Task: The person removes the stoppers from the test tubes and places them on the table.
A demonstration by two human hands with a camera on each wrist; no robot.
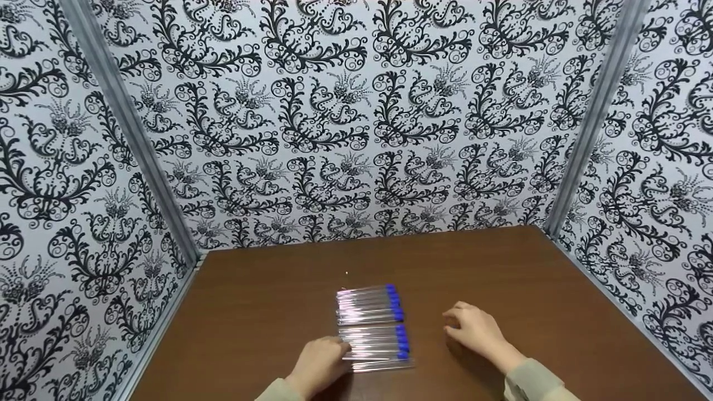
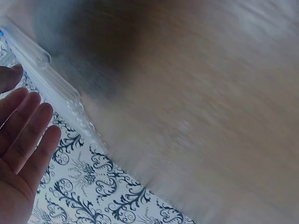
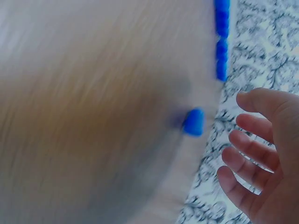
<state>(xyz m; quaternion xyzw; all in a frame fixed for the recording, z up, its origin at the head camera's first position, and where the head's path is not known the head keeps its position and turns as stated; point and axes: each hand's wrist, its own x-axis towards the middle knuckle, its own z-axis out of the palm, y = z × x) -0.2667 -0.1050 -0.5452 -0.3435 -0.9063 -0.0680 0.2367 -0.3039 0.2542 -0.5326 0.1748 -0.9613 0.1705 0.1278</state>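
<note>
Clear test tubes with blue caps [image 1: 370, 340] lie side by side on the table in two groups, caps to the right. The nearest tube [image 1: 383, 366] shows no cap in the head view. My left hand [image 1: 323, 359] is at the rounded ends of the near tubes. Its fingers [image 2: 39, 154] are extended in the left wrist view; whether they touch a tube cannot be told. To the right of the caps is my right hand [image 1: 476, 328], fingers loosely bent and holding nothing. In the right wrist view a single blue cap [image 3: 194, 122] sits apart from the row of caps [image 3: 222, 39].
The brown wooden table [image 1: 267, 295] is bounded by panels with a black-and-white scroll pattern [image 1: 362, 122]. Metal posts [image 1: 133, 128] stand at the back corners. A tiny white speck [image 1: 346, 273] lies behind the tubes.
</note>
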